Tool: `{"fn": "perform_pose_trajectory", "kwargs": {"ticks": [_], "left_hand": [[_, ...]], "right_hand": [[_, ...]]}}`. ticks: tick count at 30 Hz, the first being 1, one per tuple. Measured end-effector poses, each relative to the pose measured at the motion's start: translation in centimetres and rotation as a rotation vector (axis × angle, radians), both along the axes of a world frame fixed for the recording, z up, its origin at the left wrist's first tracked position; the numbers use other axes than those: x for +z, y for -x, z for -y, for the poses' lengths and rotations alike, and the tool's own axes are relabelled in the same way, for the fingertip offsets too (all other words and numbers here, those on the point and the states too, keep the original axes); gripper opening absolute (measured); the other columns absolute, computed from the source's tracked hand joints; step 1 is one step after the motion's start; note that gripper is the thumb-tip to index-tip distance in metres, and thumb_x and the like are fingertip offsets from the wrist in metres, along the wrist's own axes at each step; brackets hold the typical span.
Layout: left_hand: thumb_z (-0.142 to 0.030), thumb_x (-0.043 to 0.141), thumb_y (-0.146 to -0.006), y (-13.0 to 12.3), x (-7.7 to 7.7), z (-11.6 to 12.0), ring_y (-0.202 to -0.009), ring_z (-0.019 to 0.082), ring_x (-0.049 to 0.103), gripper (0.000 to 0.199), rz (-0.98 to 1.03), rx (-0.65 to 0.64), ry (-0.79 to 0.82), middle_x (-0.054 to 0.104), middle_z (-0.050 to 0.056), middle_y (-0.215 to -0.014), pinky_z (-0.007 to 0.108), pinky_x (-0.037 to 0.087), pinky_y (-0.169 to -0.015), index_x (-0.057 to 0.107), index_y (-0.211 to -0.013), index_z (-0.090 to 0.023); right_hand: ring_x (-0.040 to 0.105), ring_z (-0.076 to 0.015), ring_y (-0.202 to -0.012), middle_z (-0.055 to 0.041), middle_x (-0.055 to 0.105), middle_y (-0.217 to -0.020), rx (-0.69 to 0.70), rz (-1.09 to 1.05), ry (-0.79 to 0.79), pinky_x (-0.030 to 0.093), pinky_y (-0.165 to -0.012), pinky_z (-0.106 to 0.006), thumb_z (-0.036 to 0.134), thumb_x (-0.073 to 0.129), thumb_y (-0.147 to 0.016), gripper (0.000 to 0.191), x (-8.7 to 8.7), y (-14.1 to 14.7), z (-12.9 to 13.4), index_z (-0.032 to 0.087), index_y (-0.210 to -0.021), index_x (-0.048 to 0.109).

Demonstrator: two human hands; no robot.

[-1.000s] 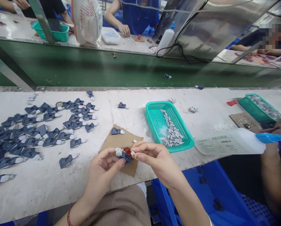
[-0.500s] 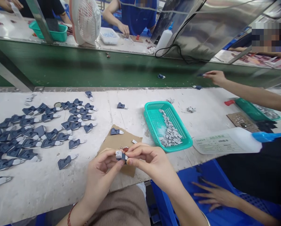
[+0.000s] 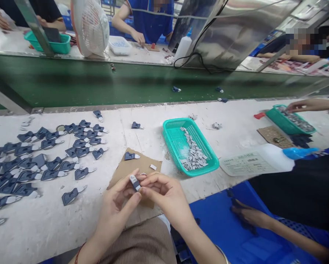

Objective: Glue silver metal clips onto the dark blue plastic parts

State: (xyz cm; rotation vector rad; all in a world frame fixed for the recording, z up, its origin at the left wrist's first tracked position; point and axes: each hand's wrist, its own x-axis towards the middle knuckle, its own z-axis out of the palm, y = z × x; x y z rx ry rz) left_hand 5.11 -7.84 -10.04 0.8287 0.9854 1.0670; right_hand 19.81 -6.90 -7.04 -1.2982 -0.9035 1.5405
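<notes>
Between the fingertips of both hands is a small dark-blue and light-grey plastic piece (image 3: pixel 135 182), tilted, its lower end hidden by my fingers. My left hand (image 3: pixel 119 200) pinches it from the left; my right hand (image 3: pixel 164 194) grips its right side. Below them lies a cardboard sheet (image 3: pixel 120 169) bearing another dark-blue piece (image 3: pixel 131 156) and a small white part (image 3: pixel 153 167). To the right, a green basket (image 3: pixel 168 145) holds many small grey parts (image 3: pixel 194 154). Many dark-blue pieces with grey tips (image 3: pixel 28 159) are spread over the table at left.
A white bottle with a blue nozzle (image 3: pixel 252 161) lies at the table's right edge. Beside me a co-worker's hand (image 3: pixel 302 105) reaches into another green basket (image 3: pixel 280 121); their other hand (image 3: pixel 248 212) is in a blue crate (image 3: pixel 208 220). A green belt (image 3: pixel 137 80) runs behind the table.
The held piece has turned to a steeper slant in my fingers. The co-worker's upper hand has moved from the belt to their basket, and another blue piece now lies on the belt.
</notes>
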Motion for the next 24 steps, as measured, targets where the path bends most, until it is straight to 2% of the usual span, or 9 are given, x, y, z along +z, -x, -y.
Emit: {"fn": "perform_pose_trajectory", "kwargs": {"ticks": [5,7,10,11,13,16,19,22,24], "left_hand": [[-0.034,0.078,-0.076,0.3,-0.1,-0.3,-0.1,0.019,0.071,0.044,-0.085,0.035,0.099,0.077,0.006,-0.106,0.025,0.058,-0.087,0.069,-0.117,-0.021],[-0.038,0.076,-0.077,1.1,-0.3,-0.7,-0.099,0.02,0.071,0.044,-0.204,0.049,0.102,0.077,0.007,-0.105,0.027,0.057,-0.087,0.068,-0.116,-0.019],[-0.044,0.073,-0.077,3.2,-1.2,-1.3,-0.105,0.023,0.069,0.049,-0.416,0.105,0.066,0.076,0.01,-0.108,0.033,0.055,-0.092,0.063,-0.117,-0.017],[-0.045,0.072,-0.078,4.1,-1.5,-1.5,-0.107,0.025,0.068,0.05,-0.479,0.119,0.044,0.076,0.011,-0.108,0.035,0.054,-0.094,0.06,-0.118,-0.018],[-0.048,0.069,-0.078,5.8,-2.1,-1.6,-0.104,0.026,0.068,0.049,-0.624,0.139,-0.006,0.075,0.011,-0.106,0.037,0.054,-0.09,0.055,-0.117,-0.02],[-0.052,0.068,-0.078,8.2,-2.8,-1.7,-0.083,0.026,0.07,0.043,-0.974,0.168,-0.104,0.074,0.007,-0.095,0.035,0.056,-0.073,0.054,-0.107,-0.025],[-0.051,0.064,-0.081,9.9,-3.0,-2.0,-0.07,0.025,0.067,0.034,-1.265,0.158,-0.241,0.069,0.001,-0.084,0.032,0.052,-0.06,0.058,-0.107,-0.03],[-0.044,0.059,-0.086,11.0,-3.2,-2.6,-0.09,0.028,0.069,0.022,-1.284,0.102,-0.393,0.068,0.002,-0.107,0.032,0.053,-0.062,0.063,-0.105,-0.034],[-0.041,0.062,-0.084,11.4,-3.2,-3.1,-0.093,0.029,0.069,0.019,-1.211,0.072,-0.457,0.066,0.001,-0.114,0.03,0.052,-0.055,0.066,-0.102,-0.037]], "right_hand": [[0.072,-0.0201,-0.09,-0.0058,0.076,-0.095,0.141,0.096,-0.065,0.058,-0.083,-0.034,0.037,0.074,-0.079,0.017,0.5,-1.5,0.3,0.022,-0.088,0.077],[0.071,-0.02,-0.086,-0.0058,0.076,-0.093,0.081,0.316,-0.153,0.058,-0.079,-0.035,0.036,0.069,-0.083,0.018,1.1,-4.0,-0.4,0.022,-0.092,0.077],[0.068,-0.0227,-0.091,-0.0069,0.075,-0.098,-0.142,0.828,-0.283,0.054,-0.082,-0.038,0.034,0.062,-0.086,0.02,1.7,-8.8,-2.1,0.022,-0.094,0.076],[0.068,-0.0234,-0.089,-0.0078,0.075,-0.099,-0.132,0.959,-0.262,0.053,-0.081,-0.038,0.033,0.06,-0.087,0.022,1.7,-10.3,-2.8,0.021,-0.096,0.075],[0.068,-0.0235,-0.084,-0.0091,0.076,-0.1,0.022,1.126,-0.165,0.052,-0.076,-0.037,0.03,0.057,-0.087,0.024,1.5,-12.6,-4.0,0.019,-0.099,0.074],[0.068,-0.0224,-0.08,-0.0078,0.076,-0.095,0.255,1.198,-0.11,0.05,-0.07,-0.033,0.02,0.059,-0.08,0.022,0.8,-13.9,-5.4,0.02,-0.096,0.075],[0.067,-0.0217,-0.075,-0.0066,0.075,-0.085,0.285,1.205,-0.156,0.048,-0.064,-0.031,0.016,0.06,-0.075,0.021,0.0,-13.9,-6.0,0.019,-0.089,0.075],[0.066,-0.0207,-0.067,-0.0057,0.073,-0.074,0.294,1.189,-0.199,0.048,-0.06,-0.03,0.018,0.06,-0.077,0.018,-0.4,-14.1,-6.2,0.018,-0.087,0.075],[0.067,-0.0204,-0.065,-0.0056,0.073,-0.073,0.296,1.171,-0.214,0.05,-0.06,-0.031,0.018,0.058,-0.079,0.02,-0.3,-14.4,-6.1,0.018,-0.09,0.075]]}}
